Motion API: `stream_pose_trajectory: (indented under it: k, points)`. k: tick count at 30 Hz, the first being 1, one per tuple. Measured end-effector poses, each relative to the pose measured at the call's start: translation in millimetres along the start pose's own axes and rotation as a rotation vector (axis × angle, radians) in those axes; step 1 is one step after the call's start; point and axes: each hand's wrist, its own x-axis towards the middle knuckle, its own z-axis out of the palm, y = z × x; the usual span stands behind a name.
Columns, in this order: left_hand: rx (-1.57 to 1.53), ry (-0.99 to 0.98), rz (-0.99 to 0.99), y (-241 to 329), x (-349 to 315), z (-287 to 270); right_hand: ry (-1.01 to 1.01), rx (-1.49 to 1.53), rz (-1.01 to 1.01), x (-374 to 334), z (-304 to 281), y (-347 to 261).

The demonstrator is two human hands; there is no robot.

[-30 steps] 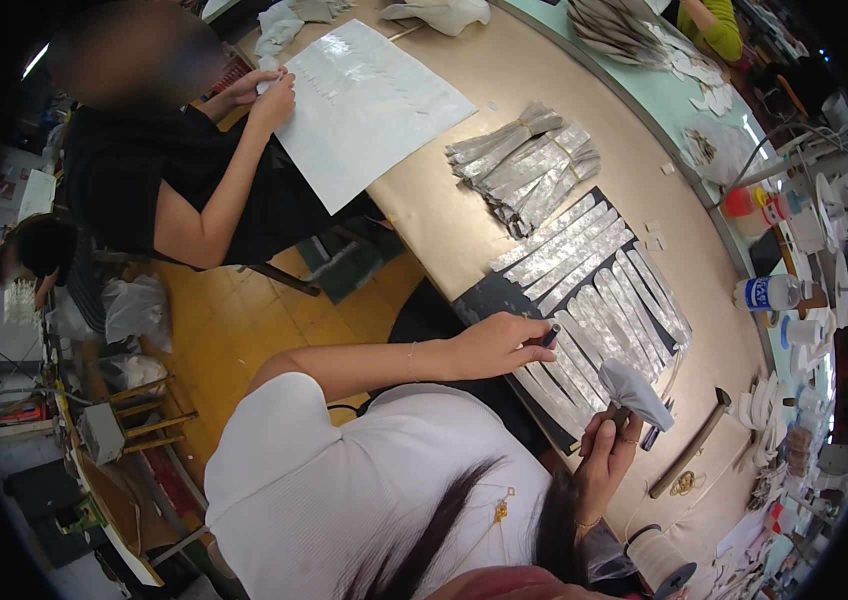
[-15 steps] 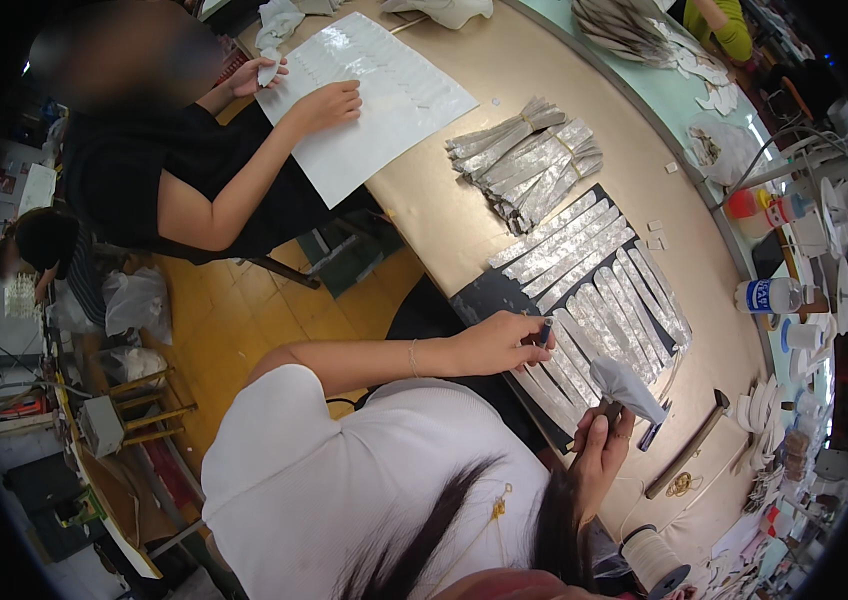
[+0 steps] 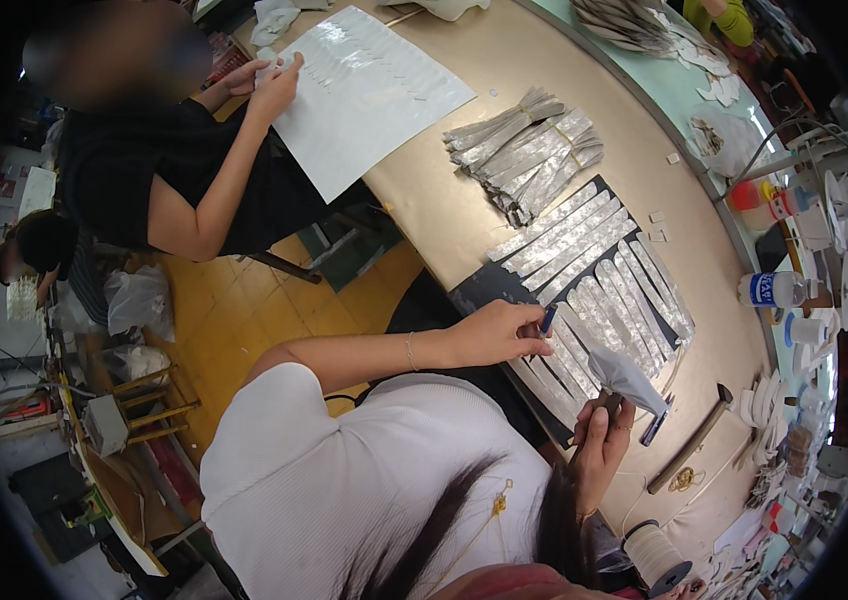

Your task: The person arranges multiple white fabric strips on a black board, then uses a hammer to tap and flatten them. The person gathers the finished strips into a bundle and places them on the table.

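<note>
My left hand [image 3: 496, 335] is closed, pinching a short, dark blue pen-like thing [image 3: 549, 319] between thumb and fingers. It hovers at the near left edge of several mottled silver-grey strips [image 3: 606, 322], laid side by side on a black board [image 3: 489, 286]. In my right hand [image 3: 600, 446], closed at the strips' near end, is a dark brown piece [image 3: 604, 404]. A pale grey pouch-like cone [image 3: 626, 381] rises beside that piece, against my fingers; how the two join is hidden. A blue pen [image 3: 656, 424] lies on the table just right of this hand.
Bundled grey strips [image 3: 534, 155] lie beyond the board. Rightward are a hammer [image 3: 692, 438], a cord spool [image 3: 657, 557] and a water bottle [image 3: 774, 290]. At far left a co-worker's hands [image 3: 269, 85] work at a white sheet [image 3: 369, 105].
The co-worker's near hand has moved left off the middle of the white sheet to meet the other hand. My left hand has shifted slightly up; my right hand stays nearly still.
</note>
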Motion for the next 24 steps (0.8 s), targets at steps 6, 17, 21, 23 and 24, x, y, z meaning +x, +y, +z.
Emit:
stream_pose_trajectory:
  k: [6, 17, 21, 23, 24]
  points:
    - [0.044, 0.032, 0.036, -1.9, -3.9, 0.3, -0.044, -0.022, 0.010, 2.6, -0.9, 0.5]
    - [-0.104, 0.091, -0.148, -2.7, 0.6, 0.6, -0.001, -0.033, -0.012, 0.6, -3.9, 2.9]
    - [-0.234, 0.176, -0.133, -11.5, 2.5, 0.6, 0.040, -0.150, -0.083, -1.9, -4.3, 1.9]
    - [-0.325, 0.186, -0.124, -18.5, -0.6, 2.6, -0.006, -0.149, -0.046, -2.4, -8.9, 0.3]
    - [-0.277, 0.182, -0.100, -18.8, -0.7, 2.4, 0.019, -0.133, -0.045, -3.5, -8.6, 0.7]
